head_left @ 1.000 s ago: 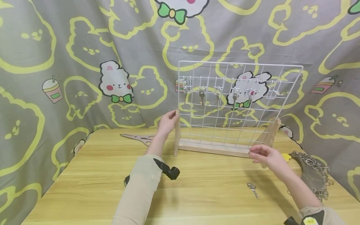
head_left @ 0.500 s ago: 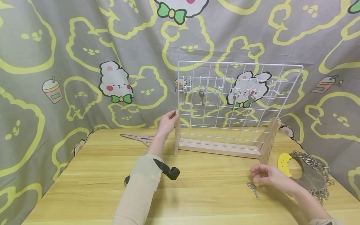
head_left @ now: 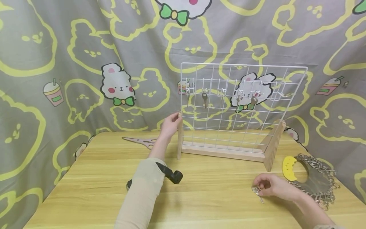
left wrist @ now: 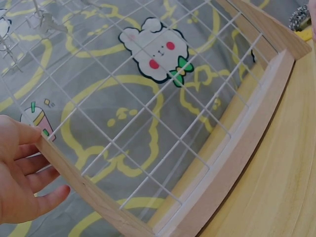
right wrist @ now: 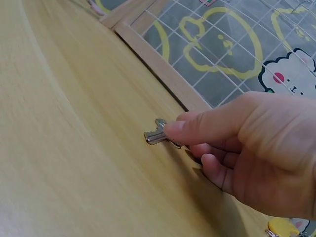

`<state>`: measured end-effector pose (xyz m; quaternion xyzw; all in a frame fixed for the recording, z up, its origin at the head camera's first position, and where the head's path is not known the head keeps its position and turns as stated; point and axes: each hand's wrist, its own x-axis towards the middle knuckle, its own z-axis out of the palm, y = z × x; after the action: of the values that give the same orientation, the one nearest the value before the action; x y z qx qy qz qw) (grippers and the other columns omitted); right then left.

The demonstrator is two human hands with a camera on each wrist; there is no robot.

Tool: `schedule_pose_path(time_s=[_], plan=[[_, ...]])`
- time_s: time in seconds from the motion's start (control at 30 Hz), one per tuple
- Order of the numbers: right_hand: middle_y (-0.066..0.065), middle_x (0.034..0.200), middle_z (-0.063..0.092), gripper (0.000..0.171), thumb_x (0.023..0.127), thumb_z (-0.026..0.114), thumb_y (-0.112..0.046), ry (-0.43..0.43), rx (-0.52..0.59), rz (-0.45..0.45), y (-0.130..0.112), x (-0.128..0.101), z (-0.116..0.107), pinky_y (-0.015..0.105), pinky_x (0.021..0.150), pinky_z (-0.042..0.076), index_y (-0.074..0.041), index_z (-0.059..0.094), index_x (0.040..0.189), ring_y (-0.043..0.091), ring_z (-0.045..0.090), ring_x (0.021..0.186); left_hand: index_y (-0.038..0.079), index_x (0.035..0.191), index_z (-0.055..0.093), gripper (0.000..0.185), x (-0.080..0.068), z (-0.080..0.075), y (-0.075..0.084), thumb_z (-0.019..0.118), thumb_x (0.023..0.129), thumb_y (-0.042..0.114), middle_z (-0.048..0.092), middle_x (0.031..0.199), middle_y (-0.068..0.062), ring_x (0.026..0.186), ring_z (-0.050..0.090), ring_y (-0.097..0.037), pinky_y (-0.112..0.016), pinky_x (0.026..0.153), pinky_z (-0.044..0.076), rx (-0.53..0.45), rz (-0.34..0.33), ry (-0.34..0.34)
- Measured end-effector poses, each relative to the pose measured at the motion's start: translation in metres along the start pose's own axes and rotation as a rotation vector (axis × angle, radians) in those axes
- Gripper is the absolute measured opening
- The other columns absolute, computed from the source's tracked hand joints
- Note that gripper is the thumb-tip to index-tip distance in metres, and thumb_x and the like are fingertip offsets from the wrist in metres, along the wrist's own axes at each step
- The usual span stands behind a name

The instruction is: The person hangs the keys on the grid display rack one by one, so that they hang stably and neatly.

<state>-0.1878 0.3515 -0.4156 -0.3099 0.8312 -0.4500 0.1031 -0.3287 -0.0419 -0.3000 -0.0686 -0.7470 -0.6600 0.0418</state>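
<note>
- Key lies flat on wooden table, near front-right, in front of the rack's right foot; silver, w/ a small ring at its head.
- R hand is on it: right wrist view shows thumb and curled fingers closing narrow on key at the head end. Pinch looks begun, but key not off the table. Low grip probably because a flat key gives only its edges to catch.
- L hand holds left wooden post of wire grid rack; fingers loosely wrapped behind post, thumb side in front. Likely bracing so the light rack doesn't slide or tip.
- Rack stands upright on its wooden base, mid-table toward the back. Row of white hooks across upper grid; several keys hang there, hooks at far right look free.
- Right of R hand: yellow plastic piece just beside a heap of metal rings/chain at table edge, within easy reach.
- Back-left of rack: thin ornate metal piece, apart from both hands; can't tell what it is.
- Backdrop: grey cartoon curtain.
</note>
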Motion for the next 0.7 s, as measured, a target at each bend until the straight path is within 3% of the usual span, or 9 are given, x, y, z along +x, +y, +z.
schedule_pose_path(time_s=[0.27, 0.53, 0.7], plan=[[0.002, 0.087, 0.061, 0.014, 0.080, 0.068, -0.004, 0.059, -0.102, -0.029, 0.0009, 0.0022, 0.0017, 0.022, 0.061, 0.047, -0.011, 0.068, 0.092, 0.007, 0.053, 0.076, 0.004, 0.138, 0.042, 0.046, 0.0002, -0.0009, 0.0004, 0.052, 0.096, 0.019, 0.045, 0.139, -0.011, 0.126, 0.042, -0.024, -0.035, 0.105, 0.035, 0.008, -0.008, 0.005], [-0.005, 0.090, 0.065, 0.007, 0.086, 0.064, -0.013, 0.101, -0.172, 0.067, 0.0022, 0.0016, 0.0001, 0.020, 0.069, 0.047, -0.014, 0.071, 0.090, 0.002, 0.056, 0.084, 0.005, 0.138, 0.042, 0.046, -0.0017, -0.0007, 0.0017, 0.052, 0.096, 0.020, 0.044, 0.139, -0.011, 0.127, 0.041, -0.024, -0.036, 0.105, 0.034, 0.015, -0.016, 0.003], [-0.005, 0.088, 0.065, 0.010, 0.088, 0.063, -0.017, 0.135, -0.177, 0.175, 0.0010, 0.0034, 0.0020, 0.021, 0.062, 0.048, -0.010, 0.069, 0.090, -0.001, 0.054, 0.078, 0.005, 0.138, 0.043, 0.045, -0.0021, 0.0000, 0.0017, 0.052, 0.096, 0.020, 0.045, 0.139, -0.011, 0.127, 0.041, -0.024, -0.035, 0.105, 0.035, 0.014, -0.016, 0.003]])
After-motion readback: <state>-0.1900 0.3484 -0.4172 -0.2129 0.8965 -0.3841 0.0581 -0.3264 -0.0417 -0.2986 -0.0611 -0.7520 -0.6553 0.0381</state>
